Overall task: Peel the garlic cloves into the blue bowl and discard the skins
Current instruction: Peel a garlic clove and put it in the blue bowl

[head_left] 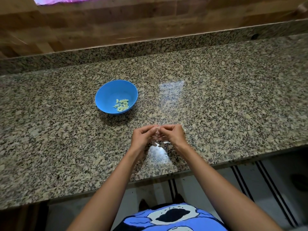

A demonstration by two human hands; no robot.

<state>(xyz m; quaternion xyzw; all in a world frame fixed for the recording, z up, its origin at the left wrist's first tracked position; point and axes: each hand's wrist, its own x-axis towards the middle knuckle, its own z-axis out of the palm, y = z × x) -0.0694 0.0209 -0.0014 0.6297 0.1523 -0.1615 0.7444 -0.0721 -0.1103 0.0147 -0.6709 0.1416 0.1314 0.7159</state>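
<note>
At the near edge of the granite counter (233, 105), about midway along it, the two hands meet above the stone. The left hand (143, 135) and the right hand (173, 135) both have their fingers curled inward, tips pressed together on a small pale garlic clove (157, 126). Most of the clove is hidden by the fingers, so how much skin is left on it cannot be told. Just under the hands, on the counter, lie a few pale flakes of skin (156, 144), beside a bright patch of glare.

Farther in, to the left of the hands and well apart from them, the blue bowl (106, 90) stands upright near the middle of the counter's depth. A small heap of peeled cloves (122, 104) sits in the side of its bottom nearest the person. Behind it the counter runs to a low granite upstand (166, 45) and a wooden wall (116, 22).

The step in hand looks like stripping one clove. The task seems well along, judging by the heap. Next, the bared clove needs carrying left and forward and dropping over the bowl's rim. The loose flakes on the counter need gathering for discard, and no bin is in view.
</note>
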